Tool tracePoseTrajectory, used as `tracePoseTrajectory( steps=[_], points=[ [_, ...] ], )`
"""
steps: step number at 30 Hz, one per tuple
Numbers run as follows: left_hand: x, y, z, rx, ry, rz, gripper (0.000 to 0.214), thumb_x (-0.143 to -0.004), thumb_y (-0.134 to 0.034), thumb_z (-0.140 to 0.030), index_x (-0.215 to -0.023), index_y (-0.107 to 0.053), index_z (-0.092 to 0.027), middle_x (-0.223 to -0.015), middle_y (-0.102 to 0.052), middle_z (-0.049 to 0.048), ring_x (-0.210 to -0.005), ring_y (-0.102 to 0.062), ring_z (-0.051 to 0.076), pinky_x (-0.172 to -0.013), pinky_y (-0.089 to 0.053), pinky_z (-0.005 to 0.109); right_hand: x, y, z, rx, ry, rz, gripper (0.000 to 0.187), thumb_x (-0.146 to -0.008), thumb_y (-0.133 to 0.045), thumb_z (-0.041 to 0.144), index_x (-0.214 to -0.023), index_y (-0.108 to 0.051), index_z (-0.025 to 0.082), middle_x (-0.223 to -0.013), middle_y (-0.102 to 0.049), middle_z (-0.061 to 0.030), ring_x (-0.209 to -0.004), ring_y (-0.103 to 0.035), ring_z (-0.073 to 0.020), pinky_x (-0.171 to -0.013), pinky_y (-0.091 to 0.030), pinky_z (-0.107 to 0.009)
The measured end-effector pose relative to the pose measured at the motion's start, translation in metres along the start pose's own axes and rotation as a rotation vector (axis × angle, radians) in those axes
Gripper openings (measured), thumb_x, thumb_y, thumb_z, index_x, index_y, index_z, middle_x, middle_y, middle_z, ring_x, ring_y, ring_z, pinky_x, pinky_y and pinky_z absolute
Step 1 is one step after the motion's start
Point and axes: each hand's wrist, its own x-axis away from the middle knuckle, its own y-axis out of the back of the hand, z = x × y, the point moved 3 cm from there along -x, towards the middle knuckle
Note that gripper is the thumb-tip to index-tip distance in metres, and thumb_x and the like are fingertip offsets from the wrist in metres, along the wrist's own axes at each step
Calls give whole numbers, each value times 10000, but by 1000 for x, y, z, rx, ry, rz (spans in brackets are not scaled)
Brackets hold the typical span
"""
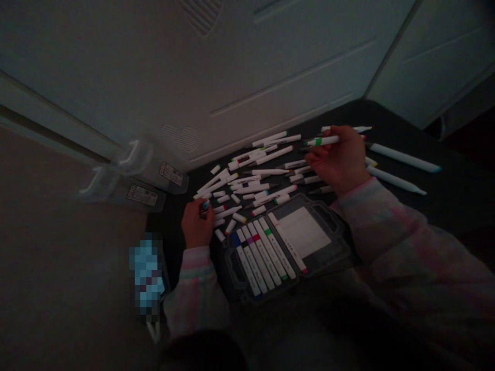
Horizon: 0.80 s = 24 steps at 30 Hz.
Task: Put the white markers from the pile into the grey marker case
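Observation:
My right hand [340, 159] grips a white marker [327, 140] with a green band, held over the right part of the marker pile. In my left hand [196, 222], fingers closed, is a small marker cap [205, 205] with a blue end. Loose white markers [266, 171] lie scattered across the dark tabletop between and beyond my hands, with several loose caps [231, 226] near my left hand. Close to me lies an open clear plastic case [232, 268]. Several capped markers [263, 257] stand side by side in its left half; one pink-ended marker [290, 245] lies across the right half.
Two clear containers [145, 178] with labels stand at the table's left back corner. A pale panelled door or wall [270, 77] borders the back edge. Left of the table's edge is a pixelated light-blue object [147, 273]. A few markers [406, 157] lie to the right of my right hand.

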Motion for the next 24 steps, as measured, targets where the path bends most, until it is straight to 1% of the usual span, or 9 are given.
tracePoseTrajectory(
  steps=[5,10,16,19,24],
  points=[
    [1,-1,-1,-4,-40,4,150,-691,-528,-177,-831,-581,-169,-770,-556,28,-732,-535,148,-692,-422,256,0,-1,1,18,15,5,191,-716,-477,239,-550,-391,197,-419,-280,68,-336,-265,-48,-393,-216,-224],
    [1,-4,-1,-33,-95,19,186,-725,-499,-195,-881,-592,-154,-807,-565,51,-751,-534,160,-697,-422,270,2,-3,0,-14,-5,-3,179,-693,-472,213,-542,-378,198,-410,-286,65,-344,-260,-53,-385,-212,-220],
    [1,-9,1,-103,-178,83,234,-714,-498,-191,-903,-626,-142,-795,-571,86,-791,-501,220,-743,-396,347,2,-3,-1,-45,-33,-25,135,-679,-449,200,-557,-392,196,-402,-301,68,-351,-246,-51,-375,-211,-208],
    [1,-9,1,-128,-209,115,257,-729,-497,-214,-939,-625,-138,-821,-571,98,-811,-494,233,-752,-385,364,3,-4,-1,-43,-36,-26,132,-683,-430,202,-557,-391,196,-393,-291,70,-350,-239,-53,-373,-211,-210],
    [1,-10,-5,-142,-248,162,273,-761,-484,-261,-971,-604,-134,-900,-579,106,-900,-490,241,-819,-367,382,3,-6,-1,-22,-31,-22,119,-680,-430,203,-569,-389,198,-399,-290,74,-346,-242,-53,-378,-210,-212]
  ],
)
